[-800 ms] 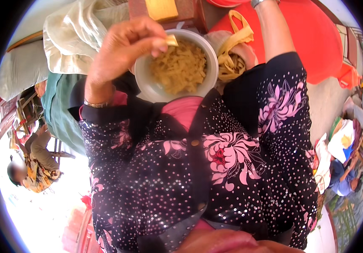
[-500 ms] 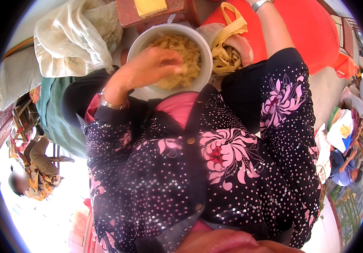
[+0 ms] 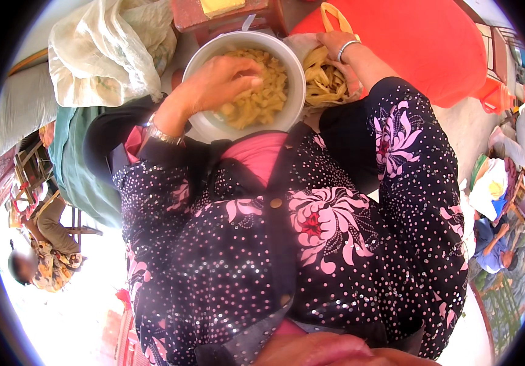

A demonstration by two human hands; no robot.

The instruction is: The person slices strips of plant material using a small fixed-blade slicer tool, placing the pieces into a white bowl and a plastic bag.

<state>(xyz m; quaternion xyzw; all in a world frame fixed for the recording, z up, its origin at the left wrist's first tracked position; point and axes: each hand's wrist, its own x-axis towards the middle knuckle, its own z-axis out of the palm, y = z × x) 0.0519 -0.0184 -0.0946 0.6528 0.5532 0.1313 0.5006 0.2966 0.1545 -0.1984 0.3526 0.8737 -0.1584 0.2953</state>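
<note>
A white round basin (image 3: 301,91) stands in front of me, with short, pale yellow cut pieces (image 3: 268,100) in it. My left hand (image 3: 223,82) hovers over the basin's left half. Its fingers are bent, with a gap between thumb and fingertips, and nothing shows in it. Right of the basin sits a pale bag (image 3: 353,85) full of long yellowish strips (image 3: 323,82). At its far edge rests my right hand (image 3: 337,43), on or just above the strips. One strip loops up behind it; the fingertips are hidden, so I cannot see a grip.
Beyond the basin stands a reddish-brown wooden box (image 3: 238,18) with a yellow block (image 3: 221,6) on top. A whitish sack (image 3: 101,58) lies at far left, a big red sheet-like surface (image 3: 421,49) at right. Other people sit at left and right, well away.
My right hand has come down from beyond the upper edge onto the bag of strips. My left hand has shifted slightly up and stays over the basin.
</note>
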